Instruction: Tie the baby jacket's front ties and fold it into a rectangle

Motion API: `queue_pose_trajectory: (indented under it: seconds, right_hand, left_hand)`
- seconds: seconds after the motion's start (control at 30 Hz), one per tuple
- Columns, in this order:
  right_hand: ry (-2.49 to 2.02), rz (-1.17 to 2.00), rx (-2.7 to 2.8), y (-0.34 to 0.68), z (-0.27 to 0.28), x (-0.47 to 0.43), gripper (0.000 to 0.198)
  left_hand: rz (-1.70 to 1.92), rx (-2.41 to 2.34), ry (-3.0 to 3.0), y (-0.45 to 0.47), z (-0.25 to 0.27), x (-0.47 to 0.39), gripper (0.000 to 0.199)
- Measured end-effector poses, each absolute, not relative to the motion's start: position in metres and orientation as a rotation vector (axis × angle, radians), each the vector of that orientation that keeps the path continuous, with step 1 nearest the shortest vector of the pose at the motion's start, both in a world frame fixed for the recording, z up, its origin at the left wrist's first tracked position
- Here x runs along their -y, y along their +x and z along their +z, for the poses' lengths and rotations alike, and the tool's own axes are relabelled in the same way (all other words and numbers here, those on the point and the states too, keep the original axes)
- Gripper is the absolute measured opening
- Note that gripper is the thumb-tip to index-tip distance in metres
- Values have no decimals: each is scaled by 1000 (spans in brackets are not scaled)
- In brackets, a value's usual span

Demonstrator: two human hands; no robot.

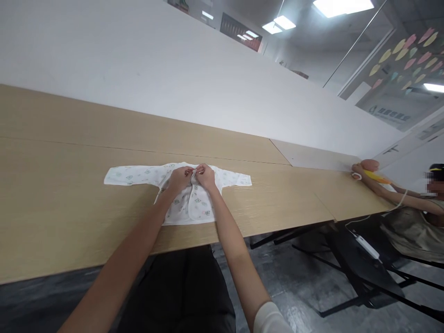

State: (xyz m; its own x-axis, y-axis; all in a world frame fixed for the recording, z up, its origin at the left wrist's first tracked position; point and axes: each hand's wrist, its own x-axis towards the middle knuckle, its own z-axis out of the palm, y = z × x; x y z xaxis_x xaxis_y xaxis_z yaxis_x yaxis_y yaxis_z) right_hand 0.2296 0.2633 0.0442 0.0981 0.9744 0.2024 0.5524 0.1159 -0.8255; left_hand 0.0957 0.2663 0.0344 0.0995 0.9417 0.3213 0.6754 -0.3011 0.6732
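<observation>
A small white baby shirt (204,203) with a scattered print lies spread on the wooden table, its sleeves stretched out to both sides. At the neckline, my left hand (181,179) pinches the front edge of the cloth. My right hand (206,176) pinches the same front opening just beside it, fingertips nearly touching those of the left. Whatever fastening may lie between the fingertips is too small and covered to make out. Below the hands, the front panel's edge runs down toward the hem.
The tabletop (69,208) reaches along a white partition (173,83). At the far right another person (416,212) handles a doll (370,165) with yellow clothing. Black folding chairs (360,263) stand below, one with a white power strip (368,246) on it.
</observation>
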Motion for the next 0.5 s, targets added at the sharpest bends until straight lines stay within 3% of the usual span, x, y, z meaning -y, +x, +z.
queue_pose_trajectory:
  seconds: [0.5]
  right_hand:
    - [-1476,723,1499,229,41,-264,14]
  left_hand:
    - [994,-1536,2124,94,37,-263,41]
